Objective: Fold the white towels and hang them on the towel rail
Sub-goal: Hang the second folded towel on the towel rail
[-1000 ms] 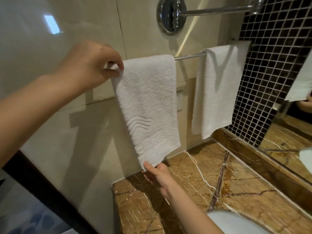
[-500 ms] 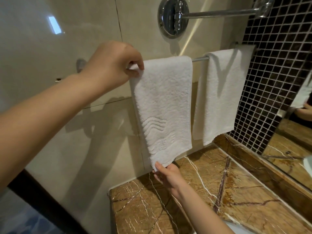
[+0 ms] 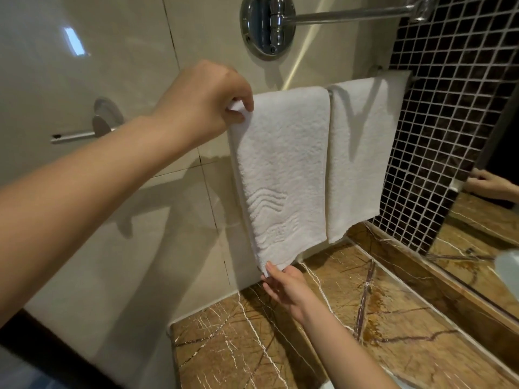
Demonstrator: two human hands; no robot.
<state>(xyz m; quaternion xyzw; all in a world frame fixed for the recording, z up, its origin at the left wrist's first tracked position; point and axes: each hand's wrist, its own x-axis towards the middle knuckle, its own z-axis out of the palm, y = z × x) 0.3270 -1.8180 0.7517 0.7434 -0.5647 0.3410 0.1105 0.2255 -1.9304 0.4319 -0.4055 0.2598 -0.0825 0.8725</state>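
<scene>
Two folded white towels hang side by side over the chrome towel rail (image 3: 74, 134) on the beige tiled wall. The left towel (image 3: 283, 169) has a raised wave pattern near its lower end. My left hand (image 3: 205, 99) pinches its top left corner at the rail. My right hand (image 3: 283, 284) pinches its bottom left corner from below, just above the counter. The right towel (image 3: 362, 153) hangs free, its left edge touching the left towel. Most of the rail is hidden behind the towels and my left arm.
A brown marble counter (image 3: 393, 318) runs below the towels. A chrome wall disc with a swing arm (image 3: 266, 23) sits above them. Dark mosaic tiles (image 3: 438, 108) and a mirror (image 3: 494, 206) stand to the right. A white basin edge (image 3: 331, 386) shows at the bottom.
Both hands have slid the left towel rightward along the rail until it meets the right towel; the bare rail between them is now covered. More rail shows at the left.
</scene>
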